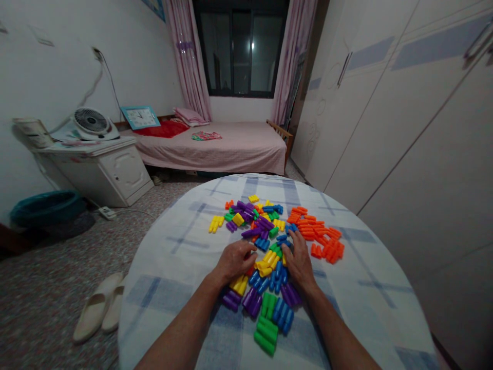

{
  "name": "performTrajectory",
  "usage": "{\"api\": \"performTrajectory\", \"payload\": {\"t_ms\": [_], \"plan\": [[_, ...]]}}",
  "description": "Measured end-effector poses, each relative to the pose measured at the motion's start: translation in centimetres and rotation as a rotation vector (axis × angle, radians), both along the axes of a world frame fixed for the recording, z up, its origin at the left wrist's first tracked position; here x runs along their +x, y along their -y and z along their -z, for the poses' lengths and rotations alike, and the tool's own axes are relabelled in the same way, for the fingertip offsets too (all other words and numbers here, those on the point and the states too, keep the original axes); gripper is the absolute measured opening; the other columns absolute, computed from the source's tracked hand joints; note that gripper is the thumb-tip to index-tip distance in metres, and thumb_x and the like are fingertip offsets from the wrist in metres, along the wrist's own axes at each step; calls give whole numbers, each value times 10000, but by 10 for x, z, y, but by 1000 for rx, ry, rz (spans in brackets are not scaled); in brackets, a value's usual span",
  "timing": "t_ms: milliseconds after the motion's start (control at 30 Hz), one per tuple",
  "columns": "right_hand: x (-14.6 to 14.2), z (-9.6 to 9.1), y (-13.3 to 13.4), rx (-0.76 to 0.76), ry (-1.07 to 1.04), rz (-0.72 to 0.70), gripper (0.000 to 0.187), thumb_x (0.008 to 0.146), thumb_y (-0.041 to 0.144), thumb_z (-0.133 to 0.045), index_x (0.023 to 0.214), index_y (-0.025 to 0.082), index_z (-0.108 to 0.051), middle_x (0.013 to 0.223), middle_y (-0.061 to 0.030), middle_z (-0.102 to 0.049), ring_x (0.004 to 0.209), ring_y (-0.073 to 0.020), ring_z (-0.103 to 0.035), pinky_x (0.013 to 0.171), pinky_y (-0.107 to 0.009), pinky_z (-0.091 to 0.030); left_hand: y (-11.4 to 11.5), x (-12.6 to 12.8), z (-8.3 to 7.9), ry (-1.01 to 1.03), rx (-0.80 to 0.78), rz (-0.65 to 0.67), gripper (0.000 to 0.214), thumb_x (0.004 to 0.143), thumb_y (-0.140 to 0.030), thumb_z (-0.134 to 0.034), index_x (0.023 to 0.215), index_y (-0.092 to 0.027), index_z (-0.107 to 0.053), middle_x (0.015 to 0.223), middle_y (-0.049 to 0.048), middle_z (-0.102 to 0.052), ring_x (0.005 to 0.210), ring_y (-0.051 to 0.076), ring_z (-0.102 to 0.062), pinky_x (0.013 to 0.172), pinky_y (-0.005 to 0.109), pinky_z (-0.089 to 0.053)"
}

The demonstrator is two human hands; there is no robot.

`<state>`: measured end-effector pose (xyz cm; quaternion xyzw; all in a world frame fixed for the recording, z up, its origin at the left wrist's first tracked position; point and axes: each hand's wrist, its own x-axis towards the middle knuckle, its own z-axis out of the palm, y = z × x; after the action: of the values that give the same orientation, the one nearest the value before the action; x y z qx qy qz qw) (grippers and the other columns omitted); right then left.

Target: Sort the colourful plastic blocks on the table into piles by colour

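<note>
Plastic building blocks of ridged, tube-like shape lie in a loose heap on the round table. My left hand (236, 259) rests at the heap's left side, fingers bent, with a gap between thumb and fingertips. Beside it are yellow blocks (267, 263) and a blue block (262, 244). On the other side, my right hand (299, 259) has its thumb and fingers apart, its fingertips at small blue blocks (284, 240); no block is clearly gripped. Purple blocks (252, 302), green blocks (266, 334) and more blue blocks (283, 315) lie nearer me, between my forearms.
Orange blocks (316, 228) form a group at the right. A mixed pile with purple blocks (246, 210) lies farther back. A checked cloth (162, 288) covers the table. Beyond stand a bed (246, 149), a cabinet (127, 172) with a fan (92, 122), and a wardrobe (370, 113).
</note>
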<state>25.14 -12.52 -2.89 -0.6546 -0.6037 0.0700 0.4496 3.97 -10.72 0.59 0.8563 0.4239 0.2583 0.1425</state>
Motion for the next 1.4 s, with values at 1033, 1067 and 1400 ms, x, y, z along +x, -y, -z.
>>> {"api": "performTrajectory", "payload": {"t_ms": [1033,1067,1400], "plan": [[9,1,-6,-35,119,-14,430,817,363,-458,1201,190,-549,1332,-124,-456,1242,-283,-395,1019,-498,-321,2,0,-9,98,-93,-66,201,800,-264,-492,800,-188,-679,722,13,-668,669,125,-580,621,213,-400],[9,0,-6,-20,105,-41,422,819,356,-455,1190,181,-553,1318,-124,-469,1233,-269,-407,1021,-480,-329,2,0,-9,93,-96,-68,202,800,-263,-490,796,-190,-678,714,10,-666,664,123,-578,618,212,-394],[9,-8,-3,-26,-17,-98,363,821,334,-431,1116,171,-566,1130,-106,-580,1080,-224,-524,956,-428,-406,2,-1,-8,69,-86,-102,218,813,-274,-479,829,-194,-681,730,10,-678,671,128,-590,622,220,-375]]}}
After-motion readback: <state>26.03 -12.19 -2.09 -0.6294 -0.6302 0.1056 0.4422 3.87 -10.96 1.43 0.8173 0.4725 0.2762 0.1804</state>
